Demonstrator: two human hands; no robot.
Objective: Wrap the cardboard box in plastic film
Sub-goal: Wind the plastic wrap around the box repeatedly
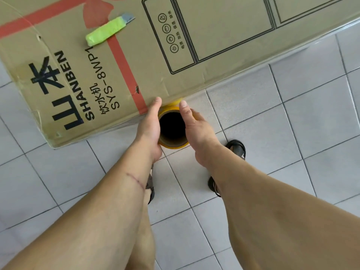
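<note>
Head view | both hands, L point(150, 127) & R point(196, 129), fingers curled round upright film roll point(172, 131) | held vs cardboard box point(136, 61) side to lay film | cutter point(109, 30) on top.

The cardboard box point(136, 55) carries large black print near its left end: the characters "山本" over "SHANBEN", then "饮水机" and the model code "SYS-8WP1", whose end is hidden under a red printed stripe. Further right, a line drawing of the appliance shows four round button icons, one a power symbol, each with a small Chinese caption too small to read surely.
</note>
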